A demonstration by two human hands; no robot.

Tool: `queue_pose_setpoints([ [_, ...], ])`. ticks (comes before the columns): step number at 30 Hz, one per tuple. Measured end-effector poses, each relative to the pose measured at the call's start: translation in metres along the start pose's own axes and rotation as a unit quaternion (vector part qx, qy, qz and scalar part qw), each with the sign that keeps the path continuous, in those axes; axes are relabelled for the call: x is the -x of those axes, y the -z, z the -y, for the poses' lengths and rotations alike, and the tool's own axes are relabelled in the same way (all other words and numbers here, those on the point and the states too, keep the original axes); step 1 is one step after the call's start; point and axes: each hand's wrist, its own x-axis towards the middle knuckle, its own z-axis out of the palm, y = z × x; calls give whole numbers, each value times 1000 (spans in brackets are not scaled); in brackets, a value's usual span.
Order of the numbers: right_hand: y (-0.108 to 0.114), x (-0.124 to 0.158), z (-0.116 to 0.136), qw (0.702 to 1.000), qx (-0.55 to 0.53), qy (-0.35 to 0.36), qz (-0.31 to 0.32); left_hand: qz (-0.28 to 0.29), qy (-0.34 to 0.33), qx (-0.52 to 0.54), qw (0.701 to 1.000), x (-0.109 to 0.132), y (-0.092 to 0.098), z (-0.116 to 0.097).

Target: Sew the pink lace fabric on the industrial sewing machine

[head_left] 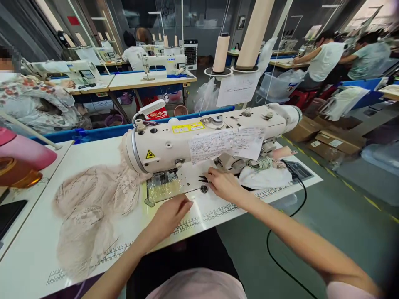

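A cream sewing machine [199, 143] lies across the white table [37, 249], with a paper note [226, 143] taped to its arm. My left hand [170, 216] rests on the table just below the metal needle plate [162, 185], fingers curled together, nothing visible in them. My right hand [226, 185] reaches under the machine arm, its fingers closed at small black thread snips [204, 179] lying on the bed. A pile of beige lace fabric [90, 207] spreads over the table left of the machine.
Thread cones [221, 54] stand on a rack behind the machine. A black cable [280, 257] hangs off the table's right edge. A pink object [21, 151] sits far left. Other people work at sewing machines behind and to both sides; cardboard boxes [324, 141] lie on the floor.
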Motion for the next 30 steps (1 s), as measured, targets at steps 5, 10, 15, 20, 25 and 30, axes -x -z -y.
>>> queue_pose_setpoints([
  [5, -21, -47, 13, 1000, -14, 14, 3, -104, -8, -203, 974, 7, -22, 16],
  [10, -15, -40, 19, 999, -28, 15, -5, -120, -22, -234, 965, 15, -26, 24],
  [15, -13, -6, 25, 997, -67, -23, 33, -121, -39, -249, 960, 21, -24, 33],
  [20, -16, -1, 28, 995, -62, -37, 70, -119, -38, -270, 955, 26, -25, 37],
  [25, -15, -8, 27, 993, -49, -46, 95, -131, -30, -278, 951, 29, -28, 39],
  [30, -17, -3, 31, 996, -47, -28, 76, -146, -9, -296, 944, 33, -34, 43],
])
